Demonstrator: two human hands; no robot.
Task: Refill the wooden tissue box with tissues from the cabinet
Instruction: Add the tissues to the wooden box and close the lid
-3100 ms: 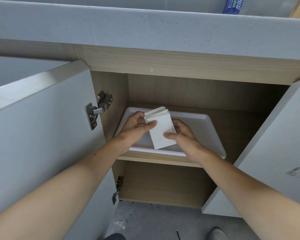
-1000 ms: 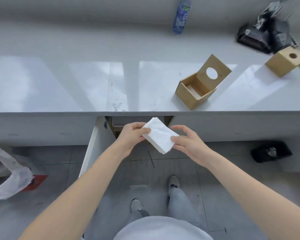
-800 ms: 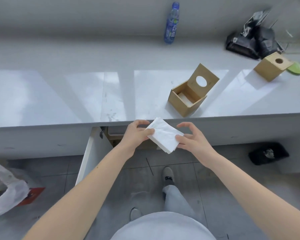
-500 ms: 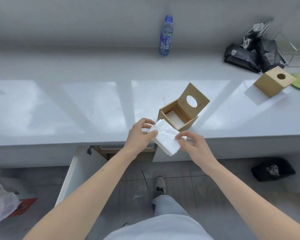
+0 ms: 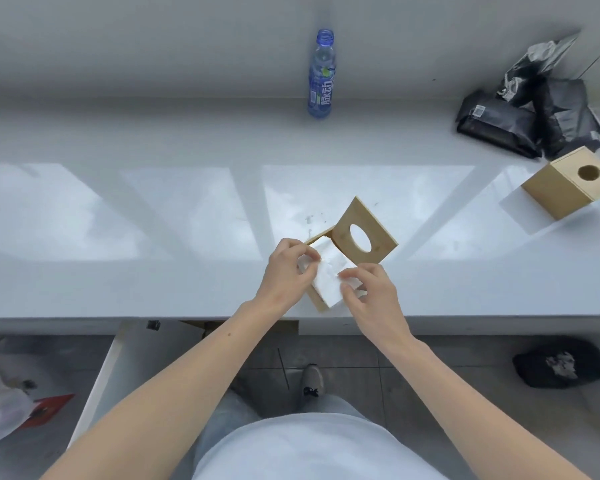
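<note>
Two hands hold the stack of tissues (image 5: 328, 284) right at the open wooden tissue box (image 5: 329, 271) on the counter (image 5: 153, 271). Half a second ago the tissues were out past the counter edge; now one end dips into the box. Filling has begun, though the lid (image 5: 364, 237) stands open. The left hand (image 5: 286, 271) pinches the stack's left edge. The right hand (image 5: 368, 289) presses curled fingertips on its right side. Hands and tissues hide the inside of the box, so how deep the stack sits cannot be told.
</note>
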